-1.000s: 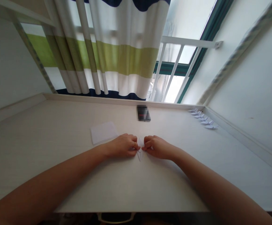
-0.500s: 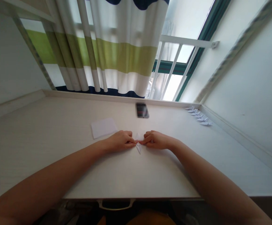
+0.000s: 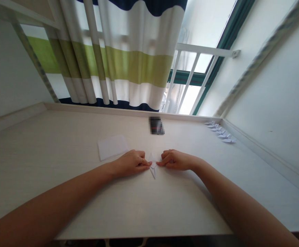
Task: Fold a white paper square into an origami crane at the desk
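A small white folded paper (image 3: 153, 165) lies on the desk between my hands, its narrow split points toward me and a single point away from me. My left hand (image 3: 134, 162) is closed, its thumb and forefinger together at the paper's left edge; a ring shows on one finger. On the other side, my right hand (image 3: 176, 160) has curled fingers, with a fingertip at the paper's right edge. A stack of white paper sheets (image 3: 112, 146) lies just beyond my left hand.
Several folded white paper figures (image 3: 221, 132) stand in a row at the far right corner of the white desk (image 3: 139, 209). A dark blurred object (image 3: 156, 125) lies near the back ledge. Behind are a striped curtain (image 3: 139, 65) and a white railing (image 3: 203, 49).
My fingertips have moved slightly apart, so more of the folded paper's middle shows. The whole view has shifted, with the desk lower in the picture.
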`<action>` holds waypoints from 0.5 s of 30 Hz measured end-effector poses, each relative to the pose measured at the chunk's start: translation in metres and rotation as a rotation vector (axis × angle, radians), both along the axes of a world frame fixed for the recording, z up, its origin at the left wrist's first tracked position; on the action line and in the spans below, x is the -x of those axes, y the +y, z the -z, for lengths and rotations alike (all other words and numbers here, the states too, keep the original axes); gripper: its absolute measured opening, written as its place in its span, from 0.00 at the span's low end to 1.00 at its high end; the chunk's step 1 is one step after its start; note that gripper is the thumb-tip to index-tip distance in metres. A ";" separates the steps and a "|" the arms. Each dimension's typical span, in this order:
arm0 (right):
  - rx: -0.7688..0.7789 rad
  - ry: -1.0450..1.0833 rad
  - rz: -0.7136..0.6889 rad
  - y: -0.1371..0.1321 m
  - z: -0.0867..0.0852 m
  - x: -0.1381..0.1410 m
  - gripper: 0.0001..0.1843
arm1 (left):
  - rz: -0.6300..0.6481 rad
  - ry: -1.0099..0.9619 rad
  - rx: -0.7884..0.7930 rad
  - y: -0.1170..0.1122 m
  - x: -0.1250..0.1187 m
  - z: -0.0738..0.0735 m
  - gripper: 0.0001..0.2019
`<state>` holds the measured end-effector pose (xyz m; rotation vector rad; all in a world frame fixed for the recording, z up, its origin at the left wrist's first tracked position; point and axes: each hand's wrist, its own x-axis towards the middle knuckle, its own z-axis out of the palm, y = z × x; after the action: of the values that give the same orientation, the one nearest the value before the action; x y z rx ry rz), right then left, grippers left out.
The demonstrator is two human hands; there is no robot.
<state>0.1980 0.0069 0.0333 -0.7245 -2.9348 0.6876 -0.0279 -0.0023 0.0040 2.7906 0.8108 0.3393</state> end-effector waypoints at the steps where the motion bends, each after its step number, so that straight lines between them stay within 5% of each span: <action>1: -0.005 -0.008 0.008 -0.001 -0.001 0.001 0.14 | 0.000 0.003 -0.007 0.000 0.000 -0.001 0.17; 15: -0.184 0.160 0.040 -0.001 0.017 0.009 0.16 | 0.018 0.068 -0.050 0.004 0.003 -0.004 0.16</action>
<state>0.1891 0.0061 0.0165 -0.6750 -2.7828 0.4412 -0.0312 0.0020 0.0081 2.8680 0.8015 0.2666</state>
